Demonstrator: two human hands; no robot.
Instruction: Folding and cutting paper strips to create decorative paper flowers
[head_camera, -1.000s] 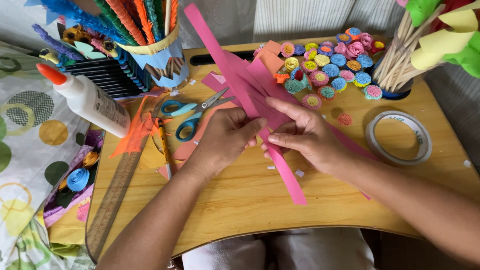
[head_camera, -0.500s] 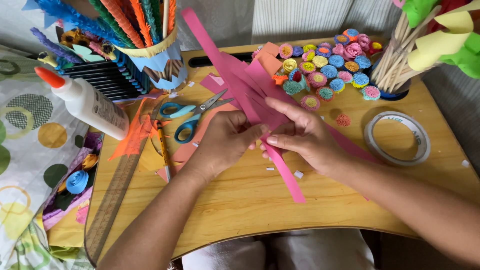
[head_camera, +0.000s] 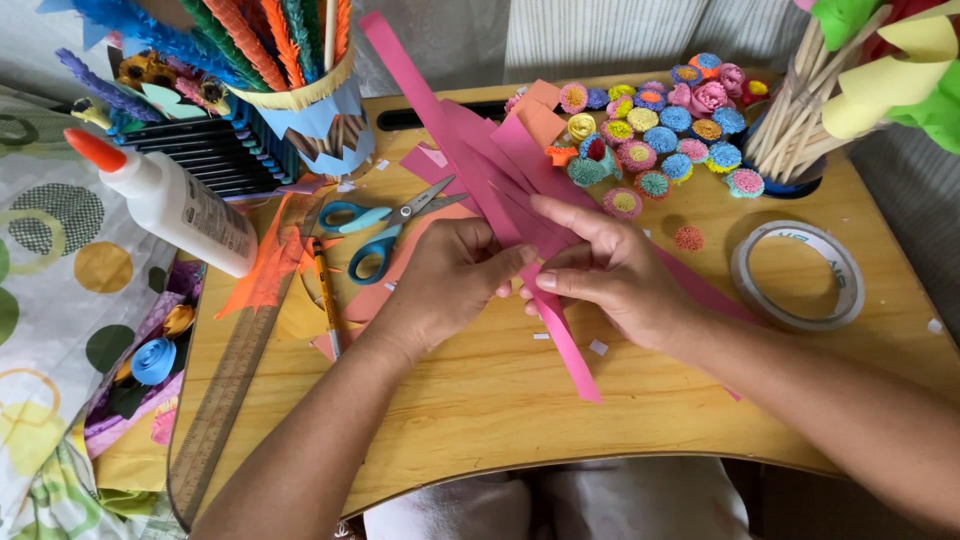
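Bare table (head_camera: 480, 420) lies open along the near edge, in front of both hands. To the left, scissors (head_camera: 385, 225), a pencil (head_camera: 325, 290) and a ruler (head_camera: 235, 375) crowd the way, with a glue bottle (head_camera: 170, 200) beyond. Behind the pink paper strips (head_camera: 500, 190), paper flowers (head_camera: 660, 130) block the far side. A tape roll (head_camera: 797, 275) sits right, with open wood between it and the flowers.

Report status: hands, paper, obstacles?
Left hand and right hand pinch long pink paper strips. Blue-handled scissors lie left, apart. Nothing blocking.
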